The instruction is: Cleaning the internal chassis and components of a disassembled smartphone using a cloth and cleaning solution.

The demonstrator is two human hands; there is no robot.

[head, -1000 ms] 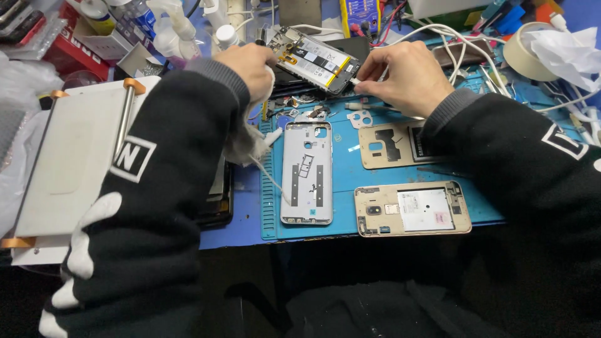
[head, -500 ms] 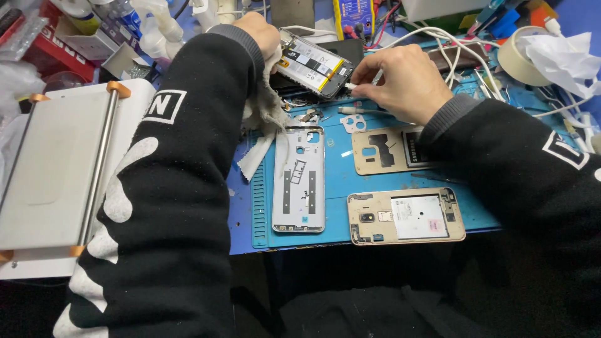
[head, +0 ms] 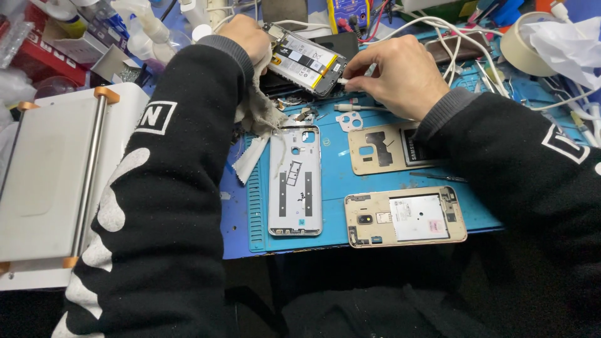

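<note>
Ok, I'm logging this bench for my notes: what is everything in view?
Opened phone: one, black with yellow-edged battery, top centre, in both hands.
Silver back cover: one, on the blue mat.
Gold back cover: one, mat centre.
Gold phone frame: one, mat front.
Cloth: one, off-white, under left wrist.
White machine: one, far left.
Tape roll: one, top right.
White cables: several, top right.
Left hand: holds phone.
Right hand: pinches white tool at phone's edge.

Single view only, from a camera worn on the person's head. It looks steeply down and forward over both black sleeves onto the blue rubber work mat (head: 338, 181), at close range. Nearest the lens are the forearms; the cluttered far edge of the bench fills the top of frame.
</note>
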